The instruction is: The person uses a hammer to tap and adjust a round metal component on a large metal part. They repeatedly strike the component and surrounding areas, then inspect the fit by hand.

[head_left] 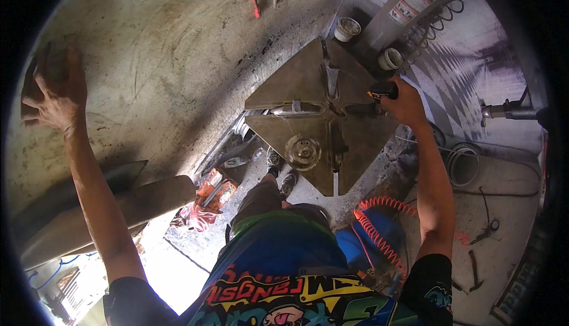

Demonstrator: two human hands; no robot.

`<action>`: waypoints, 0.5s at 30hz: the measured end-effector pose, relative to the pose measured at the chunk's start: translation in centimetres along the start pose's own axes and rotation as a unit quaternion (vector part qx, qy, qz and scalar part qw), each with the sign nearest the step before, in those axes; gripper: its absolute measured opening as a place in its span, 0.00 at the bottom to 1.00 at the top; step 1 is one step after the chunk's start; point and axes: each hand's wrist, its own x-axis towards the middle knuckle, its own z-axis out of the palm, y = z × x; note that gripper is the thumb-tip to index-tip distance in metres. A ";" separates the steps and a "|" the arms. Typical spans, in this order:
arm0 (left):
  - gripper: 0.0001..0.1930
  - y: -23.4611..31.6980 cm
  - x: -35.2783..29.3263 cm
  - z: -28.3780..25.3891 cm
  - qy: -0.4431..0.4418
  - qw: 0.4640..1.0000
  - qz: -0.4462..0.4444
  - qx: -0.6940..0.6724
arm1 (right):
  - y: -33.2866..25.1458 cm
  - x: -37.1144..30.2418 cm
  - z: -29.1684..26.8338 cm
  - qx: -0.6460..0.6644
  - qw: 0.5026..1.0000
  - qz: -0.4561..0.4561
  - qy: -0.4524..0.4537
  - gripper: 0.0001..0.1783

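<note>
My left hand [56, 92] is raised at the far left against the stained, pale wall. Its fingers are spread and slightly blurred, and nothing shows in them. On the right, my right hand [407, 104] is closed around a black tool with a yellow patch [384, 91]; its exact kind is unclear. That hand is over the right corner of a square metal turntable [278, 92] with slots and clamp jaws, like a tyre changer's. A round metal disc with a raised centre [303, 152] lies on the turntable's near left part.
Two white tubs [347, 29] stand beyond the turntable, by a grey column [409, 9]. A red coiled air hose [379, 237] lies near my right side, by a blue rounded object. Metal tools [474, 271] and a looped cable [463, 165] are at right. Orange packaging [214, 190] sits left of my legs.
</note>
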 end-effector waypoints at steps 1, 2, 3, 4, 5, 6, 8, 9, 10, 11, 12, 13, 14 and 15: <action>0.34 0.1 0.0 -0.1 -0.003 1.000 -0.009 -0.017 | 0.0 0.0 -0.1 0.003 1.000 0.004 0.003 0.26; 0.34 0.1 0.0 -0.2 -0.002 1.000 -0.007 -0.022 | 0.0 0.1 -0.1 0.005 1.000 0.008 0.006 0.26; 0.34 0.2 0.0 -0.3 0.001 1.000 -0.003 -0.026 | 0.0 0.1 -0.2 0.006 1.000 0.021 0.003 0.27; 0.34 0.3 0.1 -0.4 0.005 1.000 0.001 -0.031 | -0.1 0.2 -0.2 0.010 1.000 0.020 -0.001 0.28; 0.34 0.3 0.2 -0.4 0.010 0.999 0.006 -0.034 | -0.2 0.3 -0.3 0.011 0.999 0.028 -0.011 0.29; 0.33 0.4 0.2 -0.5 0.012 0.999 0.007 -0.032 | -0.3 0.4 -0.3 0.017 0.999 0.027 -0.017 0.30; 0.33 0.5 0.3 -0.6 0.011 1.000 0.005 -0.023 | -0.7 0.6 -0.1 0.033 0.999 0.021 -0.036 0.30; 0.33 0.6 0.3 -0.6 0.010 1.000 0.001 -0.018 | -0.9 0.8 0.1 0.045 0.998 0.014 -0.036 0.30; 0.33 0.6 0.2 -0.7 0.009 1.000 -0.002 -0.013 | -1.0 0.9 0.4 0.047 0.998 0.007 -0.036 0.29; 0.33 0.7 0.2 -0.7 0.011 1.000 -0.006 -0.010 | -1.2 1.0 0.7 0.051 0.998 0.001 -0.028 0.29; 0.33 0.8 0.2 -0.7 0.006 1.000 -0.004 0.005 | -1.4 1.1 1.0 0.054 0.998 -0.006 -0.020 0.29; 0.33 0.8 0.2 -0.8 0.012 1.000 -0.009 -0.011 | -1.5 1.3 1.3 0.057 0.998 -0.010 -0.020 0.28; 0.33 0.9 0.2 -0.8 0.011 1.000 -0.010 -0.015 | -1.6 1.4 1.6 0.060 0.998 -0.014 -0.021 0.27; 0.34 0.9 0.3 -0.9 0.010 1.000 -0.009 -0.019 | -1.7 1.5 1.8 0.056 0.998 -0.014 -0.026 0.27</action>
